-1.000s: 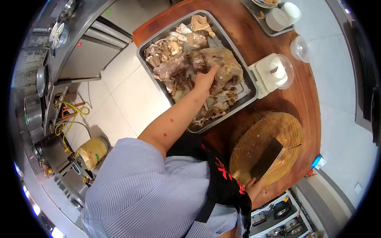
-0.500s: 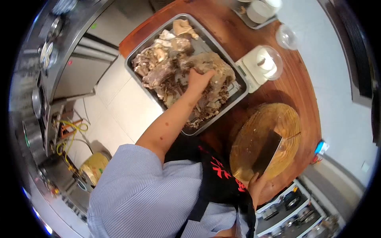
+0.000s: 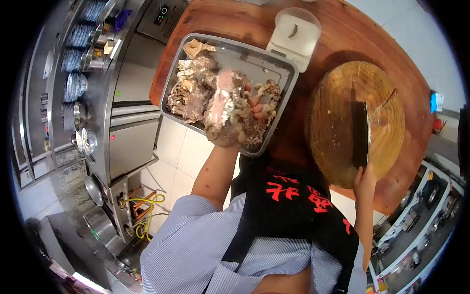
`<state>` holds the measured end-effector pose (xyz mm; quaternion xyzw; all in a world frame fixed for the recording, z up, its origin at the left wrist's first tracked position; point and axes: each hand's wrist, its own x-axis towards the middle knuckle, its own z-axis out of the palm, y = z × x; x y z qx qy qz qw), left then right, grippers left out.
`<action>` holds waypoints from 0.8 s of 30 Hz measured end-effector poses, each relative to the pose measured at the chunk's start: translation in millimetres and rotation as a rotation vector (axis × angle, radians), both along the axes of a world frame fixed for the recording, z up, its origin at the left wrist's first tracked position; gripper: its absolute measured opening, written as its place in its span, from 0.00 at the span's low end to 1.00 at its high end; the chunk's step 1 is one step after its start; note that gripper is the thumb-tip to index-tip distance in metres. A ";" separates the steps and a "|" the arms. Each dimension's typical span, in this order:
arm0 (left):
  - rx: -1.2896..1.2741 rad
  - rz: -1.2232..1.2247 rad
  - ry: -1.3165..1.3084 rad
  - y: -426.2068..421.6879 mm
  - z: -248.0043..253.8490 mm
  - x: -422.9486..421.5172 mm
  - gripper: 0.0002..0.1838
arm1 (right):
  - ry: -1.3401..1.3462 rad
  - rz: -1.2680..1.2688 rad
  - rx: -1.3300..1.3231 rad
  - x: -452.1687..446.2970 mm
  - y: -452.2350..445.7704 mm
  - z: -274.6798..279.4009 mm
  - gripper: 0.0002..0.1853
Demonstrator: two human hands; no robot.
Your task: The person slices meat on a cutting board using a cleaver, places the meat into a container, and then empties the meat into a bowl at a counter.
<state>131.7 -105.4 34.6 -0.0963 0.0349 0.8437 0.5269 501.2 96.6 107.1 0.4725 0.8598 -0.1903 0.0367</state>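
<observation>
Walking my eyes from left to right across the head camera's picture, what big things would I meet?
Patterned bowls → steel cabinet door with a red dot → metal tray → round wooden chopping block → small blue-and-white packet

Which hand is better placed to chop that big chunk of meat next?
Probably the right hand: it grips the cleaver, whose blade is at the round wooden board. The left hand is occupied, holding the chunk over the tray.
</observation>
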 end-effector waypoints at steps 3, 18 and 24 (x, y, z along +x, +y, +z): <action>-0.061 -0.051 -0.005 0.3 12.8 11.9 0.24 | 0.067 0.020 -0.029 1.4 5.0 -3.3 0.13; -0.746 -0.516 0.806 118.9 52.9 117.3 0.31 | 0.185 -0.002 -0.134 -1.7 32.4 2.6 0.07; -0.681 -0.278 2.118 125.7 86.4 109.2 0.36 | 0.209 -0.069 -0.222 -3.5 28.5 2.7 0.08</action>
